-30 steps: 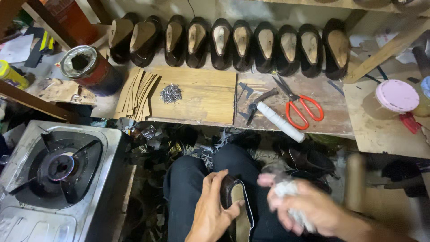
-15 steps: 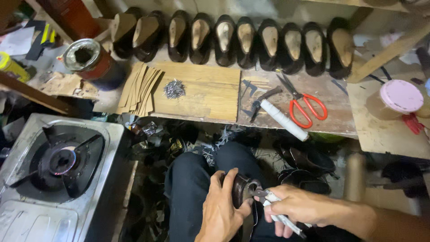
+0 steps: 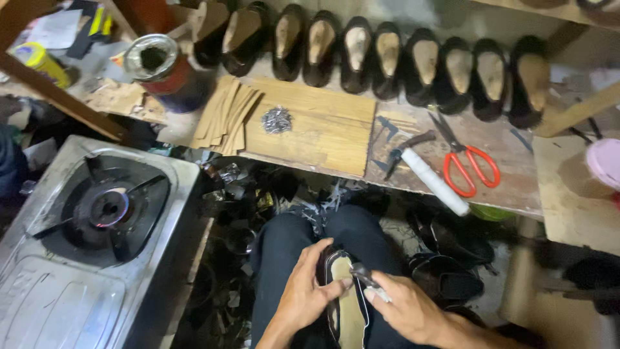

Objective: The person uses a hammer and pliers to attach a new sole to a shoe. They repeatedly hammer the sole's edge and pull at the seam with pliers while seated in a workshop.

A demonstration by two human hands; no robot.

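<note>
A black shoe (image 3: 349,304) lies sole-up on my lap, its pale insole facing me. My left hand (image 3: 303,294) grips the shoe's left side, thumb across the toe end. My right hand (image 3: 403,307) holds a small metal tool (image 3: 368,281) with a pale cloth around it and presses the tip against the shoe's upper right rim. Both hands touch the shoe above my dark trousers.
A wooden bench (image 3: 413,155) ahead carries a row of black shoes on lasts (image 3: 413,61), a wooden board (image 3: 316,126) with a pile of nails (image 3: 278,119), leather strips (image 3: 226,113), a hammer (image 3: 426,171), red scissors (image 3: 468,161) and a tin can (image 3: 161,68). A gas stove (image 3: 97,220) stands at left.
My right hand has come down from holding the pale cloth aloft and now presses the metal tool to the shoe's rim. The view has tilted slightly lower.
</note>
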